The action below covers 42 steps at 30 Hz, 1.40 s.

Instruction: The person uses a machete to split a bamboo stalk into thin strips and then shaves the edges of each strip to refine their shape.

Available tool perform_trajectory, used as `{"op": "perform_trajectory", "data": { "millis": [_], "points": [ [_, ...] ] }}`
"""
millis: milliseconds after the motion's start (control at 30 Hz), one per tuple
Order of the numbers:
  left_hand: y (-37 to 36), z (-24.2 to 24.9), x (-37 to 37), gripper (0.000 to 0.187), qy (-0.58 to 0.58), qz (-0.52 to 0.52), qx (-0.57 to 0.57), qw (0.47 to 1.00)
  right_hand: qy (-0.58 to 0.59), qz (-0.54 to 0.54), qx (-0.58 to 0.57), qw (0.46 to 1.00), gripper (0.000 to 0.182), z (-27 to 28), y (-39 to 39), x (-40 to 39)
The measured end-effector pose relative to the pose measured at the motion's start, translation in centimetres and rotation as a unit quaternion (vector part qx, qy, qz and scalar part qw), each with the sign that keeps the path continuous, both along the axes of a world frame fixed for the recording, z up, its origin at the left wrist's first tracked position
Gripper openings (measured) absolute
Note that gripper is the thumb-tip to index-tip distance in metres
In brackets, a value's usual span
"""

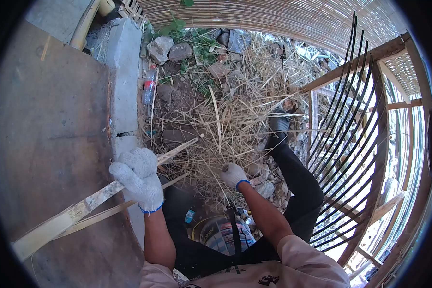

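Note:
My left hand, in a white knit glove, is closed around a long split bamboo strip that lies across the edge of a dark board; a thinner strip runs just below it. My right hand, also gloved, reaches down into a pile of dry bamboo slivers and straw on the ground, fingers closed; what it grips is hidden in the straw. My leg in dark trousers and a black shoe stretches out over the pile.
A concrete curb borders the board. A plastic bottle and stones lie beyond. A frame of curved dark bamboo ribs stands at right, woven bamboo matting above. A round tin sits near my lap.

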<state>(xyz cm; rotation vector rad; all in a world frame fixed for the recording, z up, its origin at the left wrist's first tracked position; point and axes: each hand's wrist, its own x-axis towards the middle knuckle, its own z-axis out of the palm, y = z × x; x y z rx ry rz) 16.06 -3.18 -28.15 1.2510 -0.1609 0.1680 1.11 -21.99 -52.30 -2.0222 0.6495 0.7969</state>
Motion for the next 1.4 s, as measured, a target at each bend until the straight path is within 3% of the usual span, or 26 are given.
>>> {"op": "perform_trajectory", "data": {
  "millis": [67,133,267,367,433,533,567,633,667,800,900,933,967,1033,1100,1167,1233,1400],
  "points": [
    [-0.2,0.1,-0.7,0.058,0.002,-0.005,0.015,1.0,-0.007,-0.006,-0.007,1.0,0.035,0.4,0.8,-0.7],
    [-0.7,0.2,-0.4,0.057,0.011,0.056,0.011,0.998,-0.023,-0.016,-0.017,0.999,0.032,1.6,1.3,-0.3],
    [-0.5,-0.1,-0.5,0.056,-0.001,0.01,0.015,1.0,-0.117,-0.026,0.033,0.992,0.027,7.4,3.2,0.0],
    [-0.9,0.0,-0.6,0.056,-0.007,0.006,0.02,1.0,-0.126,-0.012,0.011,0.992,0.026,4.0,3.0,-0.8],
    [-1.1,0.0,-0.3,0.056,-0.042,-0.011,0.056,0.998,-0.083,-0.035,-0.024,0.996,0.026,-2.7,2.1,-1.8],
    [-0.9,-0.3,-0.4,0.056,0.001,-0.023,-0.014,1.0,-0.05,-0.013,-0.035,0.998,0.033,-3.7,1.1,-1.8],
    [-1.0,-0.4,-1.1,0.056,0.007,-0.013,-0.019,1.0,-0.043,-0.002,-0.039,0.998,0.033,-2.4,0.3,-1.8],
    [-1.1,-0.3,-0.6,0.056,0.005,0.007,0.002,1.0,0.039,0.018,0.071,0.997,0.033,0.3,0.1,0.5],
    [-1.1,-0.4,-0.4,0.056,-0.017,-0.005,0.035,0.999,-0.008,0.048,0.009,0.999,0.033,1.3,0.8,0.6],
    [-1.4,-0.6,-1.1,0.056,-0.018,0.009,0.041,0.999,-0.1,-0.007,0.059,0.993,0.031,9.0,3.1,0.5],
    [-1.2,-0.3,-1.0,0.056,-0.021,0.015,0.027,0.999,-0.148,-0.008,-0.007,0.989,0.03,2.7,2.5,-2.1],
    [-0.9,-0.1,-1.0,0.055,-0.021,-0.023,0.03,0.999,-0.061,-0.053,-0.056,0.995,0.029,-2.6,2.2,-3.7],
    [-0.9,0.0,-0.7,0.055,-0.025,-0.063,0.032,0.997,-0.069,-0.058,-0.059,0.994,0.029,-4.3,1.0,-3.7],
    [-1.3,0.1,0.1,0.055,-0.02,-0.018,0.035,0.999,-0.01,-0.017,-0.065,0.998,0.029,-5.9,0.5,-3.8],
    [-1.4,-0.1,-1.1,0.056,0.007,0.066,0.028,0.997,-0.004,-0.01,-0.066,0.998,0.03,-5.4,0.0,-4.4],
    [-1.1,-0.2,-0.1,0.057,0.003,0.055,0.041,0.998,-0.023,-0.021,-0.064,0.997,0.03,-4.6,-0.3,-2.6],
    [-0.6,-0.4,0.4,0.056,-0.011,0.003,0.038,0.999,0.026,0.044,0.01,0.999,0.038,-1.6,-0.5,-1.5],
    [-2.6,-1.1,-1.4,0.054,-0.055,0.052,0.087,0.993,0.047,0.023,0.034,0.998,0.035,7.2,2.7,2.0]
  ]
}}
